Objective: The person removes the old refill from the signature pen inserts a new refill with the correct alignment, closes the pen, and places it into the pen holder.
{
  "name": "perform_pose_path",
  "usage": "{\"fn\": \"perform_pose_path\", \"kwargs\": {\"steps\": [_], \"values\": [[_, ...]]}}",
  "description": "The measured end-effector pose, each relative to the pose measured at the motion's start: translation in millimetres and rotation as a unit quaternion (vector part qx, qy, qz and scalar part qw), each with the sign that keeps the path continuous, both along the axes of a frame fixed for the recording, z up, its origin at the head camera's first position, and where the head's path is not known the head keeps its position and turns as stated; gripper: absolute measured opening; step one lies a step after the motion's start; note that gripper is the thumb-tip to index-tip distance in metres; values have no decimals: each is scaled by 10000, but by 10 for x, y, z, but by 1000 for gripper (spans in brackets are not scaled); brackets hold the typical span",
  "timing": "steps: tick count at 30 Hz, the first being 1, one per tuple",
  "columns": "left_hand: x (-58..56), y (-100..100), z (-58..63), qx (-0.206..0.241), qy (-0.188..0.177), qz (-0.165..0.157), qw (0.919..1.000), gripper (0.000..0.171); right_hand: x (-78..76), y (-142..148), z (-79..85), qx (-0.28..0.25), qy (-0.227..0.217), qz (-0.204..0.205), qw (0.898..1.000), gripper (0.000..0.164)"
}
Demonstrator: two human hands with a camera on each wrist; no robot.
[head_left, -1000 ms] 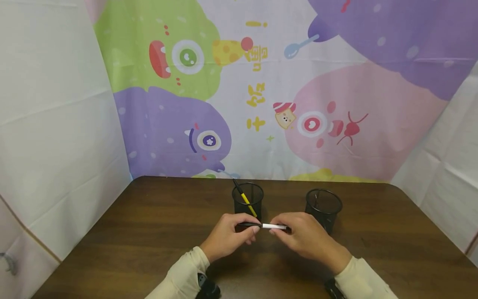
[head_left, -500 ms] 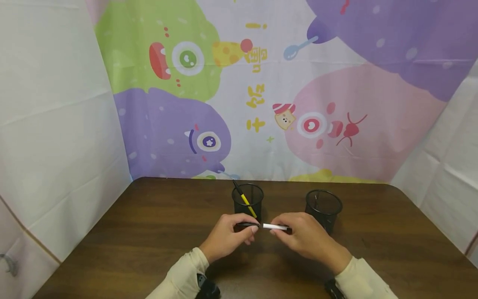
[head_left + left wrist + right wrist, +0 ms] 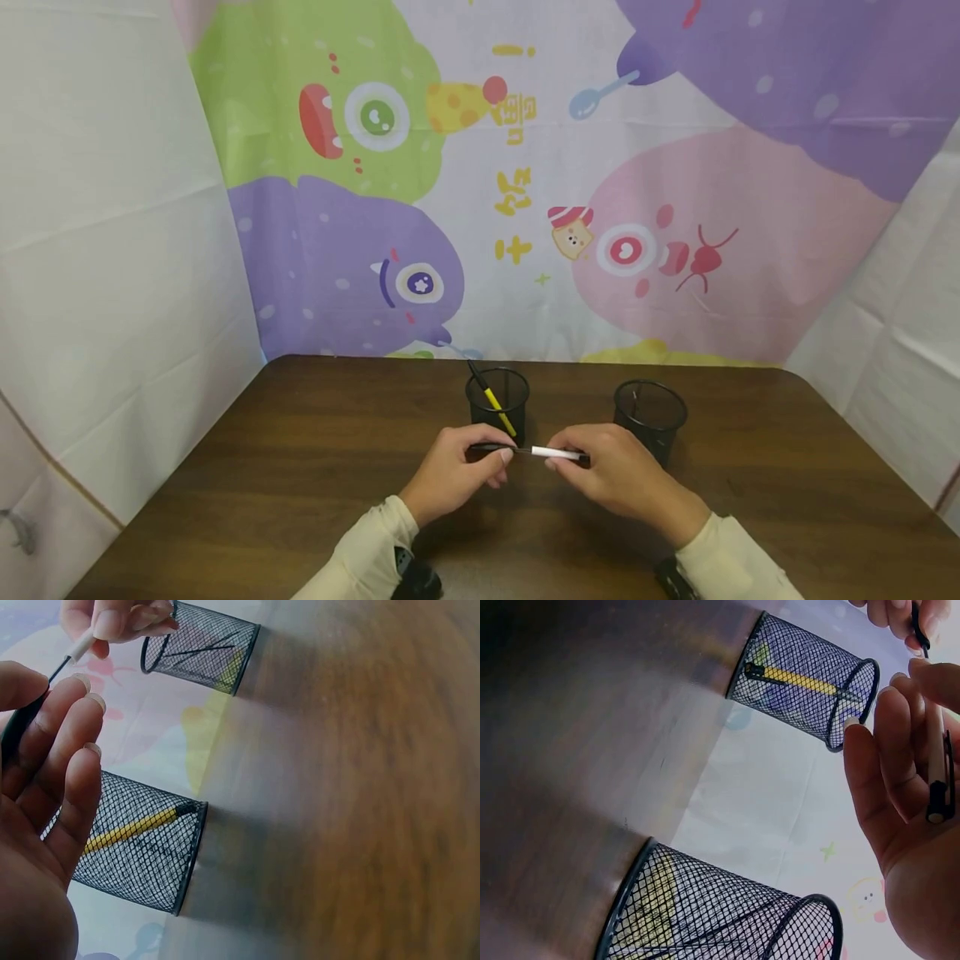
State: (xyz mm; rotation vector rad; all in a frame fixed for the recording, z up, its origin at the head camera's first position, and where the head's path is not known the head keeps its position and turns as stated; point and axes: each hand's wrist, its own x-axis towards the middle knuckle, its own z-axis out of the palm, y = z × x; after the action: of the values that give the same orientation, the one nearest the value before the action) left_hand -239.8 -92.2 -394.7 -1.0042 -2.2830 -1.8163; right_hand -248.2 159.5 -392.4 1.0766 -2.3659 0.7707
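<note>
My left hand (image 3: 453,471) pinches the black part (image 3: 491,447) of a pen between thumb and fingers. My right hand (image 3: 626,468) pinches the pen's white barrel (image 3: 555,452), which carries a black clip and end button (image 3: 935,817) in the right wrist view. Between the two parts shows a thin dark rod (image 3: 58,669), running from the black part to the white barrel's end. The pen lies nearly level, held up over the table in front of two black mesh cups.
The left mesh cup (image 3: 480,419) holds a yellow pen with a black end (image 3: 492,398), leaning out over the rim. Thin dark sticks (image 3: 199,651) lie inside the right mesh cup (image 3: 663,435). Behind the brown table (image 3: 300,450) hangs a cartoon-printed cloth (image 3: 517,317).
The hands have drawn slightly apart, left hand to the left and right hand to the right. The gap between black part and white barrel is wider, showing more of the thin rod.
</note>
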Motion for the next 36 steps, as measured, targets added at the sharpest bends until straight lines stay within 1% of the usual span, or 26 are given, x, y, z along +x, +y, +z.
{"fn": "perform_pose_path", "kwargs": {"steps": [4,6,11,15,19,22,28,30,31,32,36], "values": [[-2,1,4,-13,-19,37,10000,10,-9,1,-7,-27,137,-8,9999,12],[-33,0,-36,-37,-40,39,10000,10,-11,5,-13,-39,168,-24,9998,13],[-150,-6,-189,-59,-36,72,9999,10,-12,20,-5,-32,127,-49,9999,14],[-187,-20,-231,30,-102,32,9999,10,-12,31,6,44,102,-81,9999,13],[-192,-34,-237,21,-145,35,9999,10,-12,30,6,81,77,-90,9999,12],[-174,-36,-210,-42,-132,84,9999,10,-11,27,1,82,55,-101,9999,12],[-44,-35,-26,-80,-55,108,9999,9,-16,33,-15,97,-10,-140,9999,12],[-18,-37,9,-76,-14,105,9999,9,-19,34,-17,94,7,-138,9999,12],[-20,-38,5,-80,2,114,9999,9,-20,36,-19,87,35,-148,9998,12],[-45,-43,-23,-89,15,133,9999,9,-22,37,-19,76,56,-145,9999,12],[-164,-72,-167,-14,53,132,9999,9,-26,41,-14,40,118,-136,9998,12]]}}
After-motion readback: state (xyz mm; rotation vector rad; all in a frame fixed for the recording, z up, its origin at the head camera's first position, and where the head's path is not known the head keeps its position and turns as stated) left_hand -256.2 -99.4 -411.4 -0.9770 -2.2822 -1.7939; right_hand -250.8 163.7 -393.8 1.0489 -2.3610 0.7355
